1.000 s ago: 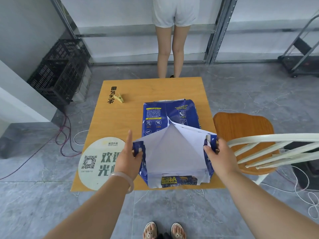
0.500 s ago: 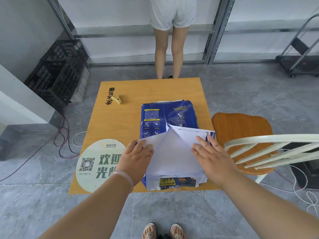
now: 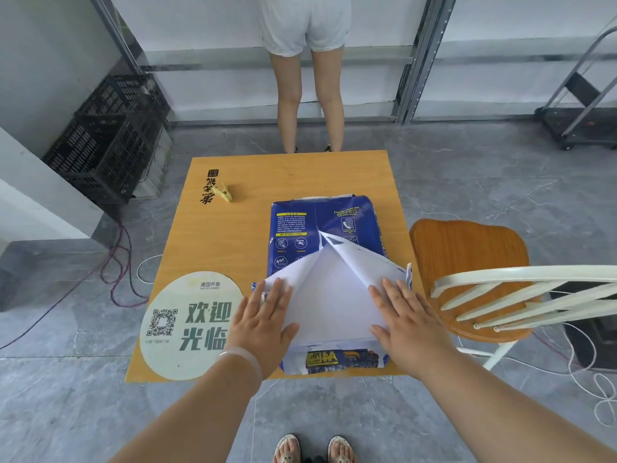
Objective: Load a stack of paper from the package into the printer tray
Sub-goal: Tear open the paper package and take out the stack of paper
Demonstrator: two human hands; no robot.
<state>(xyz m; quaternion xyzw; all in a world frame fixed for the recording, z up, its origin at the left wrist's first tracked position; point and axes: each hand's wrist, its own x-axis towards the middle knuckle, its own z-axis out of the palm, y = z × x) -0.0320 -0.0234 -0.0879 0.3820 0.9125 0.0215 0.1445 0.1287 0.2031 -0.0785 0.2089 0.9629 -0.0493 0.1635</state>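
Both hands pressing the torn wrapper flaps flat

Left hand (image 3: 263,324) and right hand (image 3: 405,324), which were gripping the package's sides a second ago, are now lying spread, palms down, gripping nothing, on the opened white flaps of the blue paper package (image 3: 325,248) on the orange wooden surface (image 3: 247,235). White sheets (image 3: 329,305) are showing exposed between them, so lifting a stack is likely next; no printer tray is showing.

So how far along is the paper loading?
Early. The blue package on the table is torn open at its near end, white flaps folded back. The left hand and right hand lie flat on those flaps, gripping nothing. No sheets are lifted out, and no printer is in view.
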